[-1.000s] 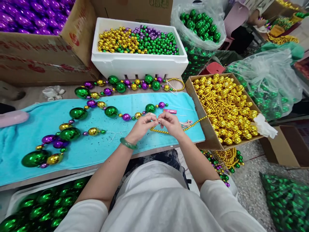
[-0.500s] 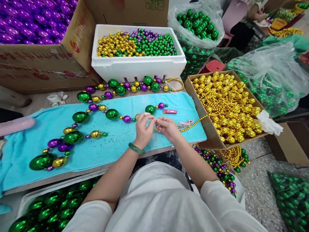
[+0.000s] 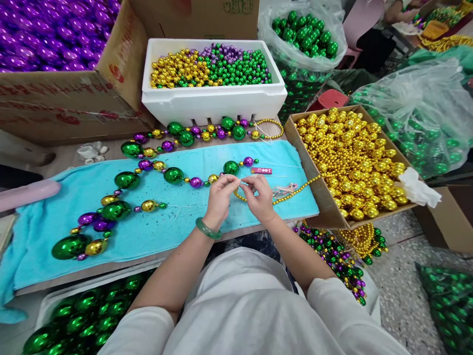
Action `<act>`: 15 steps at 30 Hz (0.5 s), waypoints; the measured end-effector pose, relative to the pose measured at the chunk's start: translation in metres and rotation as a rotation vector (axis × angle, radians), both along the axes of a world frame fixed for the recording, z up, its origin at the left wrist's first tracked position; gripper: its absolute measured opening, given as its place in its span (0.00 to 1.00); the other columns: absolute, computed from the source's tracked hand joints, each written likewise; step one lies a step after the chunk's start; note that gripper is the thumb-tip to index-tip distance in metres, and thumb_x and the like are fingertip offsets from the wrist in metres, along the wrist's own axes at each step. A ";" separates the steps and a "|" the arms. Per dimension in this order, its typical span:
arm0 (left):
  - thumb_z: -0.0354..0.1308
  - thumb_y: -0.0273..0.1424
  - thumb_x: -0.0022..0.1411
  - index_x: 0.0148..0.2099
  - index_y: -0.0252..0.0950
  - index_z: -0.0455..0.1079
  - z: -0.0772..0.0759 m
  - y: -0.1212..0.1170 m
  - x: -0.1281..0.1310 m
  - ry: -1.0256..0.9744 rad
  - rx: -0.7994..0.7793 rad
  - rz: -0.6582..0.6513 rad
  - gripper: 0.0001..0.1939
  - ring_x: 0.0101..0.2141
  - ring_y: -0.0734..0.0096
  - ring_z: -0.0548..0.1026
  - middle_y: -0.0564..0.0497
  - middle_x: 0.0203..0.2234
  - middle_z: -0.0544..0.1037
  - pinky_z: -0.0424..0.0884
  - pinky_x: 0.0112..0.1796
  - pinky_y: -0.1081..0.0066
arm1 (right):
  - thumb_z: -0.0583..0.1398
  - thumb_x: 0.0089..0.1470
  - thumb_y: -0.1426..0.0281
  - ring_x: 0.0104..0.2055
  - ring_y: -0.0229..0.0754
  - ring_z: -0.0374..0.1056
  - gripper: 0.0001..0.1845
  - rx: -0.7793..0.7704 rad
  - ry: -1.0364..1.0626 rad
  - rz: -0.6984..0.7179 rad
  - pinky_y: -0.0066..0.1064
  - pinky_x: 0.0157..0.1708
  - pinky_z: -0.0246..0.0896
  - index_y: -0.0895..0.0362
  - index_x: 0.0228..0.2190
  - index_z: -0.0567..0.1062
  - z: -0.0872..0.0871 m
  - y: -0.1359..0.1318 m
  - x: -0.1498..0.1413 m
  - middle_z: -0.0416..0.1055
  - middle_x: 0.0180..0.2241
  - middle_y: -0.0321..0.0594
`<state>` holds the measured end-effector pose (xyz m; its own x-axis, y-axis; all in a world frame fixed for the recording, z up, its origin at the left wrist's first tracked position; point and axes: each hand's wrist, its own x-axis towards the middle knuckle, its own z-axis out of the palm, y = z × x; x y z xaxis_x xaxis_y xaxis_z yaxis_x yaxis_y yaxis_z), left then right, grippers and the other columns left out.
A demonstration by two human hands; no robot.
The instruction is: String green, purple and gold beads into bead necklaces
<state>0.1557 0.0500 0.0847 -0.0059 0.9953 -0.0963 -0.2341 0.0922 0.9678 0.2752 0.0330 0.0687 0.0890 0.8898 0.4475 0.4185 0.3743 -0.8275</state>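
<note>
My left hand [image 3: 220, 197], a green bangle at its wrist, is closed in a pinch over the blue towel [image 3: 207, 217]. The end of a gold bead strand [image 3: 298, 189] curves up to its fingertips. Close beside it, my right hand [image 3: 259, 197] has thumb and forefinger bent together; whatever they hold is too fine to make out. On the towel, a string of large green, purple and gold beads [image 3: 127, 180] winds behind and left of my hands. A small pink packet [image 3: 261, 170], a needle [image 3: 272, 176] and scissors [image 3: 285, 189] lie behind the right hand.
A white foam box [image 3: 214, 101] of small beads stands at the back, beside a carton [image 3: 66, 101] of purple beads. At right is a shallow carton [image 3: 314, 197] of gold beads. A finished-looking bead string [image 3: 186, 137] lies before the foam box. Green beads fill a tray [image 3: 77, 315] below.
My right hand's fingers have lifted and turned, with the fingertips now slightly apart from the left hand's. The view has shifted slightly; the beads on the towel stay put.
</note>
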 end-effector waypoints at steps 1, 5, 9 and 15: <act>0.62 0.34 0.49 0.28 0.37 0.70 0.002 0.000 0.000 -0.018 -0.021 -0.012 0.06 0.31 0.73 0.67 0.55 0.26 0.70 0.65 0.38 0.71 | 0.58 0.58 0.68 0.33 0.41 0.63 0.05 -0.006 0.011 0.004 0.34 0.34 0.62 0.54 0.35 0.74 0.000 0.000 0.000 0.68 0.31 0.40; 0.62 0.36 0.47 0.28 0.37 0.70 0.005 0.000 0.001 -0.024 -0.080 -0.036 0.09 0.30 0.74 0.67 0.55 0.25 0.69 0.65 0.37 0.71 | 0.59 0.57 0.67 0.34 0.42 0.62 0.05 -0.065 0.055 0.013 0.34 0.33 0.61 0.53 0.34 0.75 0.000 0.000 0.001 0.68 0.31 0.40; 0.64 0.35 0.45 0.28 0.36 0.70 0.005 0.002 0.001 -0.090 -0.132 -0.053 0.09 0.28 0.75 0.65 0.54 0.25 0.70 0.63 0.33 0.72 | 0.59 0.57 0.67 0.33 0.41 0.63 0.05 -0.072 0.091 -0.009 0.34 0.33 0.60 0.53 0.33 0.75 0.001 0.000 0.000 0.68 0.30 0.39; 0.66 0.33 0.43 0.26 0.35 0.72 0.002 0.002 0.001 -0.179 -0.213 -0.079 0.08 0.28 0.76 0.65 0.54 0.24 0.71 0.62 0.32 0.73 | 0.59 0.56 0.66 0.33 0.40 0.64 0.06 -0.084 0.158 0.011 0.33 0.34 0.60 0.54 0.29 0.74 0.001 0.002 0.001 0.69 0.29 0.38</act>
<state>0.1562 0.0522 0.0868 0.1066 0.9494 -0.2955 -0.3831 0.3135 0.8689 0.2765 0.0351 0.0697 0.1423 0.9247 0.3531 0.2766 0.3053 -0.9112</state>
